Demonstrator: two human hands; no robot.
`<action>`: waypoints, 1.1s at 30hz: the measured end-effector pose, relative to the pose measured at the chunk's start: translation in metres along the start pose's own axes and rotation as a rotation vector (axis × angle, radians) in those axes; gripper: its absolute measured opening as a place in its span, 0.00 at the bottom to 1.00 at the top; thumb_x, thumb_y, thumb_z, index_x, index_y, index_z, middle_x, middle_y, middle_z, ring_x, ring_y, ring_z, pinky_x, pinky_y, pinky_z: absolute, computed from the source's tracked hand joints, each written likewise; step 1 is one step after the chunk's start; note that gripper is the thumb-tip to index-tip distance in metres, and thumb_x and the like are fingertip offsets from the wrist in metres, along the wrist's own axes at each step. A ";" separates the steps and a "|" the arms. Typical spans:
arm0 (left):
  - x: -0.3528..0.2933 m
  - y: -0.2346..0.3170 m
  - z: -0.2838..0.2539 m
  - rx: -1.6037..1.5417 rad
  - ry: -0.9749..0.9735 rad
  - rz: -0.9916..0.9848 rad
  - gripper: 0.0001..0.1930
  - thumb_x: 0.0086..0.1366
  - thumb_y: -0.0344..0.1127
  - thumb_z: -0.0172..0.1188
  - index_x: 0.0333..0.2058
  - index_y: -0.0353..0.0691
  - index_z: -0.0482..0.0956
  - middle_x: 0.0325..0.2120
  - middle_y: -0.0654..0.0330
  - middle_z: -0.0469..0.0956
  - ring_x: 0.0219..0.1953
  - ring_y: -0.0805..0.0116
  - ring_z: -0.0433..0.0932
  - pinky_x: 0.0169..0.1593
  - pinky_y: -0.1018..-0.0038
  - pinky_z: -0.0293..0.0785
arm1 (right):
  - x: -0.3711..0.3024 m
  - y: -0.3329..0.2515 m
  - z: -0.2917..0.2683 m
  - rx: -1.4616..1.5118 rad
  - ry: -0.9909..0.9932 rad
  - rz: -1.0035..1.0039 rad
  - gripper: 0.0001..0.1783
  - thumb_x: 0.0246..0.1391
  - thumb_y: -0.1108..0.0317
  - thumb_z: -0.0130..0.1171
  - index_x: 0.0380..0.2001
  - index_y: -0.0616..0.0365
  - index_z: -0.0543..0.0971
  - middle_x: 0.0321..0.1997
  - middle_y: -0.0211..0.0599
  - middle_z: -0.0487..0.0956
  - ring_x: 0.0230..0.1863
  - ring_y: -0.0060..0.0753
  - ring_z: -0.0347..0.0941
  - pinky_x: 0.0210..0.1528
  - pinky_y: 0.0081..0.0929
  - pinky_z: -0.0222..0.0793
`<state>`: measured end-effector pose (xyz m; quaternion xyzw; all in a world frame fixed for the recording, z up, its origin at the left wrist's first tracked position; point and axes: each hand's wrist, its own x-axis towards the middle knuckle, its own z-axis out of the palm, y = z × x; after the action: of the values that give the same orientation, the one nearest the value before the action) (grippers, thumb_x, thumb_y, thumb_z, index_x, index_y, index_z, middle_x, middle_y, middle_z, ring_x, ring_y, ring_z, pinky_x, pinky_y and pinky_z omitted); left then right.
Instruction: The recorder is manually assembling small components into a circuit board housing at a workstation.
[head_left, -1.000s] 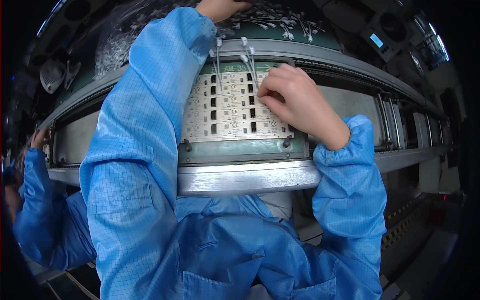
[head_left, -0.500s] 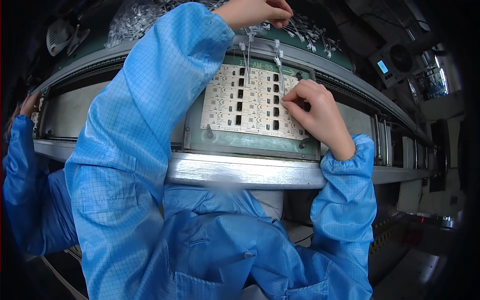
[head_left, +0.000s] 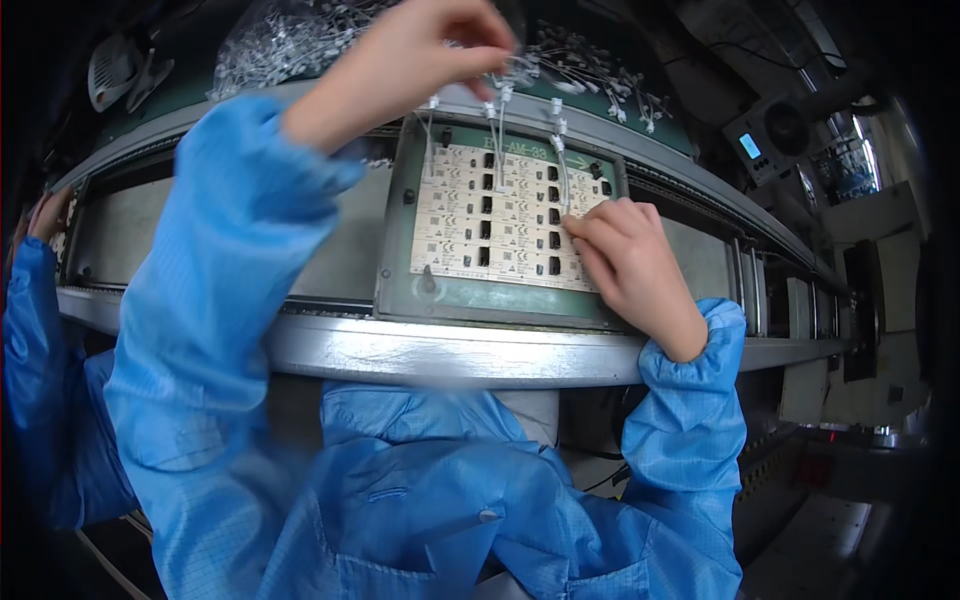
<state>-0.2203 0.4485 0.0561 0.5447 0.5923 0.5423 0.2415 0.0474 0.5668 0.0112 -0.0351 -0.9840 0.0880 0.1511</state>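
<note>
A panel of small white circuit boards [head_left: 455, 222] with black components lies in a green fixture [head_left: 480, 297] before me. Several white connector wires [head_left: 500, 140] run down onto it, their plugs at the far edge. My right hand [head_left: 635, 255] rests at the panel's right part, thumb and forefinger pinched at the lower end of one white wire [head_left: 564, 170]. Above the panel's far left side, my left hand [head_left: 430, 50] is raised and somewhat blurred. Its fingers curl to the thumb near the loose wires; what they hold, if anything, cannot be made out.
A clear bag of white wires [head_left: 280, 55] lies at the far left, with a loose pile of wires [head_left: 600, 80] at the far right. A metal rail [head_left: 450, 355] runs along the near side. A co-worker's hand [head_left: 48, 213] shows at the left edge.
My left hand has moved left and nearer, uncovering the panel's left side and another wire there. My right hand stays pinched at the wire; the view has shifted slightly.
</note>
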 end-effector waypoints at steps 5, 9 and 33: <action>-0.067 -0.007 -0.034 0.406 0.239 0.187 0.06 0.63 0.29 0.62 0.39 0.39 0.80 0.33 0.57 0.83 0.34 0.70 0.83 0.37 0.73 0.78 | 0.016 -0.011 -0.006 -0.031 -0.079 -0.047 0.09 0.56 0.72 0.59 0.39 0.63 0.81 0.34 0.38 0.76 0.42 0.40 0.72 0.49 0.35 0.63; -0.095 -0.008 -0.002 0.691 0.209 0.168 0.04 0.62 0.29 0.62 0.36 0.40 0.79 0.29 0.59 0.82 0.29 0.66 0.81 0.41 0.69 0.72 | 0.055 0.052 -0.005 0.108 0.025 0.099 0.10 0.57 0.68 0.60 0.36 0.64 0.81 0.34 0.43 0.79 0.35 0.41 0.77 0.39 0.32 0.73; -0.105 -0.018 0.026 0.957 0.086 0.036 0.02 0.54 0.29 0.64 0.27 0.43 0.83 0.31 0.66 0.76 0.44 0.61 0.71 0.50 0.60 0.59 | 0.157 0.152 0.024 0.151 0.112 0.191 0.13 0.57 0.71 0.59 0.46 0.57 0.80 0.39 0.36 0.83 0.40 0.30 0.79 0.45 0.28 0.73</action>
<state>-0.1740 0.3659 0.0004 0.5818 0.7755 0.2349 -0.0705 -0.1033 0.7269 0.0067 -0.1219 -0.9568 0.1735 0.1989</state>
